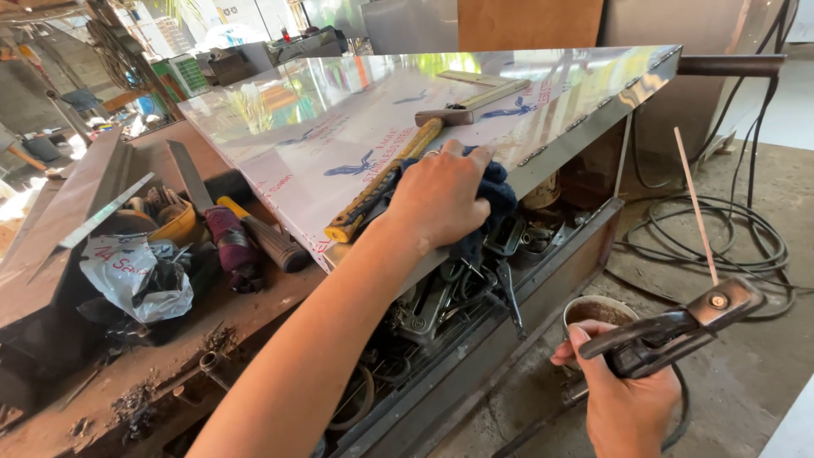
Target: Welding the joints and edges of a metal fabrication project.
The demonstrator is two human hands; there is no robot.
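Here, one left hand (437,197) lies palm-down on one dark blue cloth (496,199), its fingers spread and curled over the cloth, pressing it against the near edge of one steel sheet (339,119). The sheet is shiny, covered with a printed protective film, and sits tilted on the counter (254,314); its right edge carries a row of small weld tacks.

One right hand (623,399), low at the right, has its fingers closed around the grip of one electrode holder (670,331). One thin welding rod (695,203) stands clamped in the holder's head, pointing up and slightly left, well apart from the sheet.

On the sheet, just beside the left hand: one hammer (398,174) with a yellow-and-black handle, its head toward the far side. One flat metal square (483,85) lies touching the hammer's head.

On the counter left of the sheet: one white plastic bag (127,271), one yellow bowl (178,227), and two handled tools (254,242), one wrapped in dark red, one black-gripped.

Under the sheet: one open drawer (475,331) of mixed hand tools, possibly wrenches and pliers; the count cannot be told in the shadow.

On the floor: one rusty tin can (598,309) just beside the right hand, and one coil of black cable (721,237) beyond it.
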